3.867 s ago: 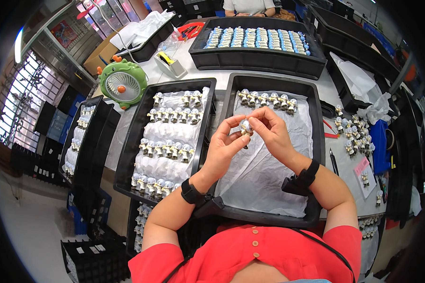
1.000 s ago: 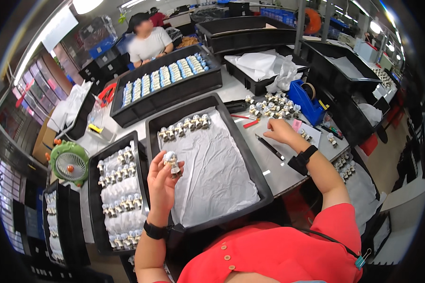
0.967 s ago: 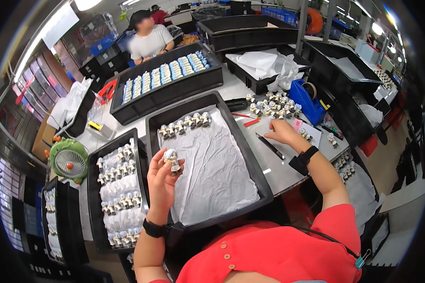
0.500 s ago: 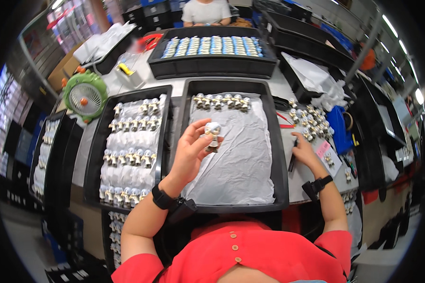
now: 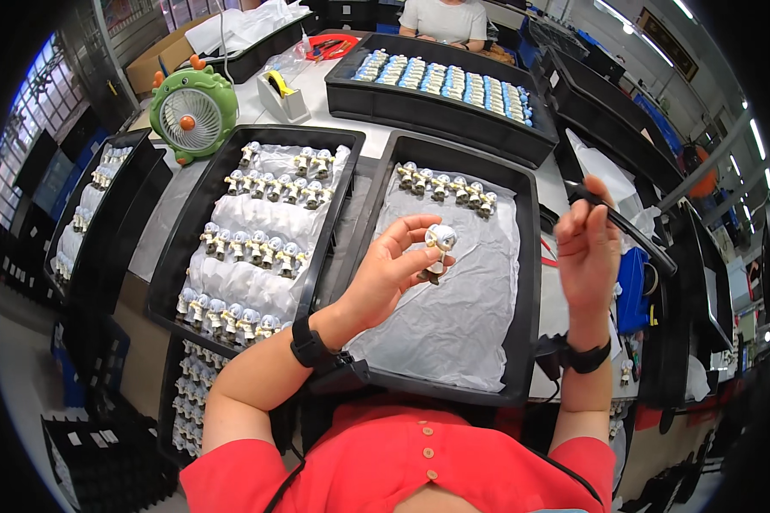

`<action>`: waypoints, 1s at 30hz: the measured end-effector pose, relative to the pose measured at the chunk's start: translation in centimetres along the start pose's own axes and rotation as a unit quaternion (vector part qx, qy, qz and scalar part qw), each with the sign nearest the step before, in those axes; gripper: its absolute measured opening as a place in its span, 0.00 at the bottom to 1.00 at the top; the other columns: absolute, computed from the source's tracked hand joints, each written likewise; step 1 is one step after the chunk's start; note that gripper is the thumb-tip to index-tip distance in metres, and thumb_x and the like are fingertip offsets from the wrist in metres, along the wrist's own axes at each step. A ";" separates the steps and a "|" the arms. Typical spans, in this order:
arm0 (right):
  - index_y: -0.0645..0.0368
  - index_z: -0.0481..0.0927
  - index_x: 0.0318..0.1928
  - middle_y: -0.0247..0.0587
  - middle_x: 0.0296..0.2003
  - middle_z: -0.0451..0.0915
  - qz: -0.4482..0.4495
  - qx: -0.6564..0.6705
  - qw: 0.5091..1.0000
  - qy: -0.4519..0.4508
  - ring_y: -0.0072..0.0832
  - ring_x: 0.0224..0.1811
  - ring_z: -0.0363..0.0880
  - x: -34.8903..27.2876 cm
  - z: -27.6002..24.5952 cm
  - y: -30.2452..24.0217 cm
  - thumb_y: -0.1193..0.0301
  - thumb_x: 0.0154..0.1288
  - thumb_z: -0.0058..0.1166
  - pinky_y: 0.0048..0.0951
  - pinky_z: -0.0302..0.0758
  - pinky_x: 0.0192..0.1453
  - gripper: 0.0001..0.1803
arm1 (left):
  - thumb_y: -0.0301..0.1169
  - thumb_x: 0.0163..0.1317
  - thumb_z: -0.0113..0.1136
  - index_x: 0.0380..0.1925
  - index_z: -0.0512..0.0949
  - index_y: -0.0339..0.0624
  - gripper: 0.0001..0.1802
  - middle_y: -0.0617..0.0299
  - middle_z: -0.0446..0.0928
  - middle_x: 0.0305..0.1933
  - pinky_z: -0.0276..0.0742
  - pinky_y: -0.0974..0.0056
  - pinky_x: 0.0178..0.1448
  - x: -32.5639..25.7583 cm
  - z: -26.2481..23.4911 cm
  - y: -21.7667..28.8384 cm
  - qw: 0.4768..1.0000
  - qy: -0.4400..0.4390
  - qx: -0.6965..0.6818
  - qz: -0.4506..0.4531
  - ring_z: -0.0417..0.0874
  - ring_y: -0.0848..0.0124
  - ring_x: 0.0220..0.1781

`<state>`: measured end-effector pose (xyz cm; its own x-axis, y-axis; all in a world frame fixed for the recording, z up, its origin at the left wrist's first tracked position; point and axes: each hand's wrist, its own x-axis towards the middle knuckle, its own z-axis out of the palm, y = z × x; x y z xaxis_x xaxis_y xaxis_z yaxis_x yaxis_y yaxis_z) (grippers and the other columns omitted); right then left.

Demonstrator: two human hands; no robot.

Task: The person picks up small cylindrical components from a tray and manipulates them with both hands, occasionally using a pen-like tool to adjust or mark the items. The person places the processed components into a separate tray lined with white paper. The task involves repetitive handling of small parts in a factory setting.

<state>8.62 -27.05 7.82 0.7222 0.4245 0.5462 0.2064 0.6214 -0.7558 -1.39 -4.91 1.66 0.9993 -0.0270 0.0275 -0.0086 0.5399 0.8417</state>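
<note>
My left hand (image 5: 389,272) pinches a small figurine (image 5: 439,244) with a pale blue-white head, pale clothing and dark base, held upright above the black tray (image 5: 532,282) in front of me. That tray is lined with crinkled white paper (image 5: 453,316), and a short row of similar figurines (image 5: 445,186) stands at its far end. Raised beyond the tray's right edge, my right hand (image 5: 590,248) is closed around a slim black pen-like tool (image 5: 633,235). Its thin end points up and left; motion blurs the fingers, and its exact kind is unclear.
Left of the tray, another black tray (image 5: 344,171) holds rows of figurines on white paper. A green fan (image 5: 192,115) and a tape dispenser (image 5: 284,98) stand behind it. A deep tray (image 5: 436,107) of blue-and-white pieces lies farther back, near a seated person (image 5: 443,21). A blue container (image 5: 633,295) stands at right.
My right hand has lifted from the table at right, bringing the black tool up. My left hand still holds the figurine. The whole view has shifted and tilted.
</note>
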 end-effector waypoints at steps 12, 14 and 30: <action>0.62 0.70 0.44 0.42 0.40 0.75 -0.066 -0.190 0.979 0.026 0.33 0.45 0.78 -1.9 3.9 7.8 0.82 0.60 0.53 0.31 0.75 0.52 0.11 | 0.27 0.60 0.54 0.56 0.64 0.41 0.23 0.59 0.70 0.49 0.74 0.69 0.48 0.0 -0.3 0.4 1.000 0.001 -0.014 -0.003 0.77 0.68 0.50; 0.62 0.70 0.43 0.42 0.40 0.75 -0.059 -0.187 0.981 0.005 0.34 0.47 0.78 -1.9 3.7 8.0 0.82 0.60 0.52 0.35 0.72 0.56 0.11 | 0.26 0.60 0.53 0.56 0.64 0.41 0.23 0.59 0.70 0.48 0.73 0.69 0.47 -0.1 -0.2 0.4 1.000 -0.001 -0.011 -0.003 0.77 0.69 0.50; 0.60 0.73 0.41 0.39 0.39 0.75 -0.037 -0.208 0.976 -0.052 0.36 0.49 0.78 -1.8 3.6 8.1 0.84 0.58 0.54 0.42 0.67 0.62 0.11 | 0.27 0.60 0.53 0.57 0.63 0.41 0.24 0.57 0.69 0.49 0.74 0.66 0.51 0.0 -0.4 0.5 0.999 -0.002 -0.030 -0.011 0.77 0.66 0.51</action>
<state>6.59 -20.39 1.96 0.6284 0.4667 0.6223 0.5213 0.3411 -0.7822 -1.39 -4.27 1.89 0.9991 -0.0419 0.0113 0.0156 0.5893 0.8078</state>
